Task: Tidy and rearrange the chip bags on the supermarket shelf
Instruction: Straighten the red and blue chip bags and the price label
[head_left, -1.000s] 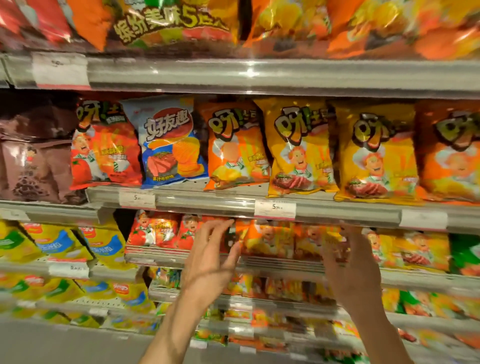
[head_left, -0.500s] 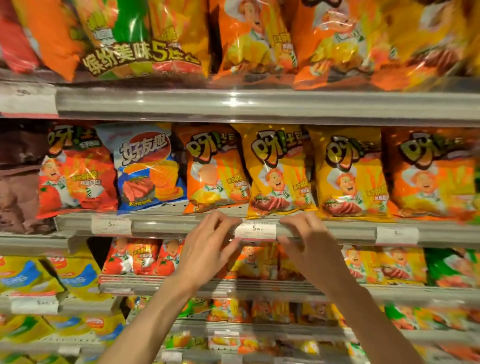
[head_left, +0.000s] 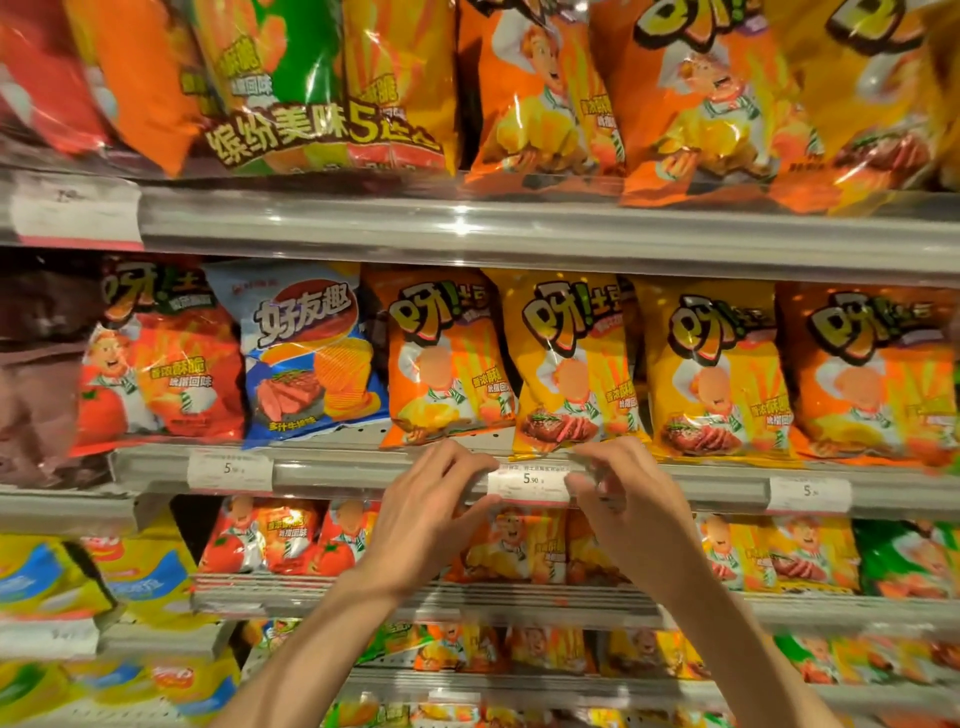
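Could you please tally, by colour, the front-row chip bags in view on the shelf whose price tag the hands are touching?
Red bags: 1
Blue bags: 1
Orange bags: 2
Yellow bags: 2
Total: 6

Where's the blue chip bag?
In the head view, the blue chip bag stands on the middle shelf, left of centre, between a red tomato bag and an orange bag.

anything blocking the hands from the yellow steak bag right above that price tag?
Nothing visible. The left hand and right hand pinch the ends of the price tag on the shelf rail. The yellow steak bag stands directly above, at the shelf's front edge, open air between.
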